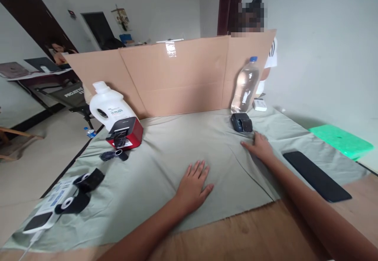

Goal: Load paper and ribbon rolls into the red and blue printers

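Note:
My left hand (pixel 193 186) lies flat on the grey-green cloth (pixel 183 143), fingers spread, holding nothing. Further right and forward, my right hand (pixel 259 147) rests on the cloth with thumb and fingers apart. Just beyond its fingertips sits a small dark boxy device (pixel 241 123) with a black strip hanging over its front; whether the fingers touch it I cannot tell. Behind that device a clear bottle with a blue cap (pixel 245 86) leans against the cardboard. A long black flat object (pixel 317 176) lies to the right of my right forearm.
A cardboard panel (pixel 180 80) stands along the back. At the left are a white jug (pixel 110 105), a red and black box-shaped device (pixel 130 133), black rolls (pixel 78 202) and a white power strip (pixel 47 208). A green stool (pixel 341 139) is at right; a person stands behind the panel.

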{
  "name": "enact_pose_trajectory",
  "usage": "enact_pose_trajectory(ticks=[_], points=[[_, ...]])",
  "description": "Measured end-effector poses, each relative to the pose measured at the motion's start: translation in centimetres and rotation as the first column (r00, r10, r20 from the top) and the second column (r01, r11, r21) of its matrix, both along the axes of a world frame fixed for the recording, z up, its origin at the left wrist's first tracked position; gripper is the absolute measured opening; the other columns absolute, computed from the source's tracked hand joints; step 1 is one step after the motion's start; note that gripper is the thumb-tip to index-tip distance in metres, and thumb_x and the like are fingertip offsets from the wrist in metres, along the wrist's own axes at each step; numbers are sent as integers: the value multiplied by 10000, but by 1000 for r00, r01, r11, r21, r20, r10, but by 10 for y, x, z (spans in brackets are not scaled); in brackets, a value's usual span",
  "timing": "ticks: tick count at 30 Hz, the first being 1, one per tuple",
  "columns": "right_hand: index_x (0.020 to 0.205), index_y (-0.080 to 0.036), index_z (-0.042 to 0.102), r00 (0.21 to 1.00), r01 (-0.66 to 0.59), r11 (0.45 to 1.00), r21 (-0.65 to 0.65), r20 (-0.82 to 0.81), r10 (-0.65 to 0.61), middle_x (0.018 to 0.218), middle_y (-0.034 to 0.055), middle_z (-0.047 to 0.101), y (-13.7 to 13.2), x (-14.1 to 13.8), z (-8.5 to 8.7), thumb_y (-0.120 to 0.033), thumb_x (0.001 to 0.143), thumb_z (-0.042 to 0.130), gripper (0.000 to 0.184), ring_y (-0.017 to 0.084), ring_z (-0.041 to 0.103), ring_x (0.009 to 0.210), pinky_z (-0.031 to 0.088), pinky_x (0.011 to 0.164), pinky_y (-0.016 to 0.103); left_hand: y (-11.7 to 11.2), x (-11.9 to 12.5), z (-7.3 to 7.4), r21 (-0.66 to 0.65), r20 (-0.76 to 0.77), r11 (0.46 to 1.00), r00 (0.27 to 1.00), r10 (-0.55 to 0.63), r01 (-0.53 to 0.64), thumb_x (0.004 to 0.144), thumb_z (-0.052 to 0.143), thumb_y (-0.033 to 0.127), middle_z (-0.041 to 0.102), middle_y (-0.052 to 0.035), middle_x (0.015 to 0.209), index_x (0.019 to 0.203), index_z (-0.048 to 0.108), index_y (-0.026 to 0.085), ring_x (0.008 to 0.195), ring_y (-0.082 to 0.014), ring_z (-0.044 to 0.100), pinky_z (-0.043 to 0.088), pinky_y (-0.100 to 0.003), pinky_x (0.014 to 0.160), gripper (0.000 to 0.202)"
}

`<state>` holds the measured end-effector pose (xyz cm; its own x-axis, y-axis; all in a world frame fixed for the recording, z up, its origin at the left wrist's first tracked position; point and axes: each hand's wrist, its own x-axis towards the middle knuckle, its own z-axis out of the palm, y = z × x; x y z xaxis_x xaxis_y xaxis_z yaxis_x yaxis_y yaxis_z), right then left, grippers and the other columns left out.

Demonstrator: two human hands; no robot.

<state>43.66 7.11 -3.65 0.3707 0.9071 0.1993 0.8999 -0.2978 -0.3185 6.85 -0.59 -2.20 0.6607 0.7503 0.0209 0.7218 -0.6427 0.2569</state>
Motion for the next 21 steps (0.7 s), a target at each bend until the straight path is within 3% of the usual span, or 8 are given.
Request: enact_pose_trajectory(ticks=[6,8,11,16,21], points=[[1489,9,232,974,205,976,66,-109,-197,1427,333,453,48,-17,16,-772,673,630,1198,437,372,1377,230,1119,550,-5,2,1,-15,-3,999,1000,30,-30,997,213,583,220,-46,1640,1540,317,234,1522,-243,191,177,-487,1243,653],[1470,6,267,964,238,964,116,-152,-220,1394,340,482,58,-22,19,-774,680,615,1163,443,401,1351,253,1093,559,-7,1,2,-23,3,999,999,37,-37,993,208,592,214,-49,1641,1544,309,230,1524,-248,184,167,-488,1245,667],[1328,-30,454,950,286,939,192,-182,-253,1257,328,586,66,-27,23,-707,660,682,978,436,521,1217,341,1015,563,-10,2,1,-21,10,999,999,40,-39,985,200,611,213,-57,1641,1550,296,224,1527,-256,172,154,-495,1245,691],[1139,-92,579,949,297,918,264,-187,-254,1088,272,674,54,-49,31,-628,619,752,767,402,611,1060,398,952,548,-12,2,-2,2,6,1000,1000,22,-22,970,223,630,194,-79,1645,1561,261,207,1528,-280,160,147,-514,1237,728],[1209,-138,572,980,103,952,288,-191,-48,1065,178,712,20,-118,43,-647,628,721,787,374,636,1070,386,981,504,-22,1,0,21,12,998,998,-64,64,963,242,630,181,-60,1651,1565,242,230,1531,-304,125,105,-549,1230,722]])
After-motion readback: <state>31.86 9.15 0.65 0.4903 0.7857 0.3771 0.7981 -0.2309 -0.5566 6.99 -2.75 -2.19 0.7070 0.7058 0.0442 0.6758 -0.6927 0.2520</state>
